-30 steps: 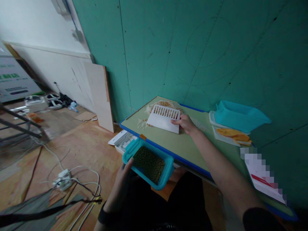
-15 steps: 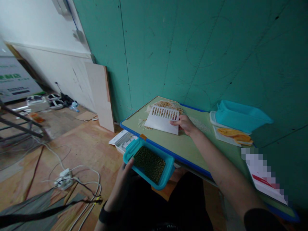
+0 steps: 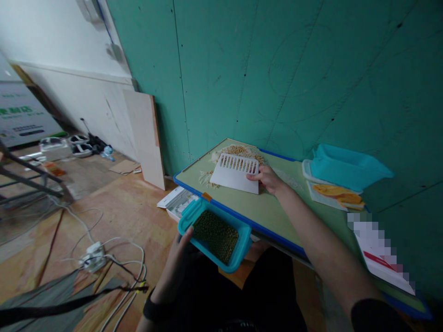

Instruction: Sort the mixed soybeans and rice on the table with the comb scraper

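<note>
My left hand [image 3: 182, 243] grips the near left side of a turquoise plastic bin [image 3: 242, 258], thumb over its rim. Small green beans [image 3: 215, 234] cover the bin's bottom; it hangs tilted over my lap, by the table's front edge. My right hand [image 3: 266, 179] is closed on the right edge of a white slotted scoop [image 3: 232, 180], thumb on top. The scoop is held over the table [image 3: 273, 212], its row of slots toward the wall. Behind it lies a heap of tan beans [image 3: 235, 150] mixed with pale grains, partly hidden by the scoop.
At the table's right stand another turquoise bin [image 3: 349, 166] and a white tray [image 3: 321, 199] with a yellow cloth [image 3: 337, 193]. A white box [image 3: 178, 203] sits below the table's left edge. Cables and a power strip [image 3: 94, 256] lie on the floor. A green wall [image 3: 277, 69] rises behind.
The scoop and my right hand have shifted very slightly to the right. The bin in my left hand is practically still.
</note>
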`<state>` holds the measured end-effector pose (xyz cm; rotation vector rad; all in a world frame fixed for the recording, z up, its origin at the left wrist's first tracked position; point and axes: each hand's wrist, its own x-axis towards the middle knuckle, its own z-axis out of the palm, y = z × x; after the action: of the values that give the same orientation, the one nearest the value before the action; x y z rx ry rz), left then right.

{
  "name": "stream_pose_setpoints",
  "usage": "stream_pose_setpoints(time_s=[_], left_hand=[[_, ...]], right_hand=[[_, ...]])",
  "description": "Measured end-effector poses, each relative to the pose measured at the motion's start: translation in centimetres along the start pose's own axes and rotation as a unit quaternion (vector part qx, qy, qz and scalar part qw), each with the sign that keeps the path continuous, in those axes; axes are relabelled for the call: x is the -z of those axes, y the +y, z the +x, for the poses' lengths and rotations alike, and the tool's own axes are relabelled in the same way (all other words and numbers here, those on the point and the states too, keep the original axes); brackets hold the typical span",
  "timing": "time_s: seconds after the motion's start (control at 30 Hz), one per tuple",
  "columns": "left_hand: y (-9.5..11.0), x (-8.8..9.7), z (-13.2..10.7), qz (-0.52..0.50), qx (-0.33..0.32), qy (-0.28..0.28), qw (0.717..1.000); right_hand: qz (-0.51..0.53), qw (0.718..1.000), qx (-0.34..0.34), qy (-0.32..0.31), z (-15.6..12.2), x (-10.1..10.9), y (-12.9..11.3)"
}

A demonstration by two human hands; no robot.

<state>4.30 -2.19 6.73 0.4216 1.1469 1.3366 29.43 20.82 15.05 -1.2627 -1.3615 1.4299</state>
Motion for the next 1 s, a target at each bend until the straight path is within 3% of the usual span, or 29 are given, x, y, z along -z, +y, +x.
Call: stream_pose_setpoints(time_s=[0.17, 0.57, 1.0], left_hand=[[0.1, -0.4, 0.2, 0.005, 0.025, 0.038, 0.999], [-0.2, -0.2, 0.8, 0.027, 0.039, 0.058, 0.997], [0.0, 0.7, 1.9, 0.065, -0.070, 0.067, 0.993]], right_hand=[[0.003, 1.000, -0.003, -0.019, 0.1, 0.1, 0.1], [0.008, 0.999, 0.010, -0.044, -0.4, -0.6, 0.0], [-0.003, 0.997, 0.010, -0.083, 0.0, 0.0, 0.4]])
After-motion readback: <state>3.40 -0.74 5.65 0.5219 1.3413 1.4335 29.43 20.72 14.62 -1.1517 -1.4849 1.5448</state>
